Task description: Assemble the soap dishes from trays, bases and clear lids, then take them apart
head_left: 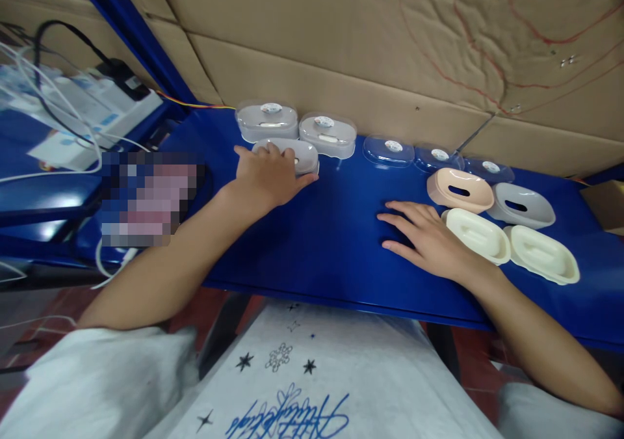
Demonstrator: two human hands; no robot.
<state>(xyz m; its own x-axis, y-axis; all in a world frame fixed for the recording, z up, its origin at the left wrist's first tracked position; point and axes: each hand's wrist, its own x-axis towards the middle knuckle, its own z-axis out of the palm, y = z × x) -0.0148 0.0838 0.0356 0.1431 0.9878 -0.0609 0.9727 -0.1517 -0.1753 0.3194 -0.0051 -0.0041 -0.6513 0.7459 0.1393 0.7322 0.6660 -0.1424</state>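
Observation:
My left hand (266, 175) reaches over a grey oval soap dish (307, 155), fingers across its top and thumb along its near edge. Most of that dish is hidden under the hand. Just behind it stand two grey soap dishes under clear lids, a left one (266, 127) and a right one (329, 141), each with a round sticker. My right hand (431, 240) hovers over or rests on the blue table, fingers spread and holding nothing. Beside it are a peach soap dish (458, 190), a second grey dish (529, 205) and two cream dishes (475, 234).
Three clear lids (389, 151) with stickers lie along the table's back edge, against a cardboard wall (316, 49). A blurred-out phone-like object (153, 195) lies at the left. Past it, white cables and a black adapter (124, 78) crowd a power strip. A cardboard box (604, 206) sits far right.

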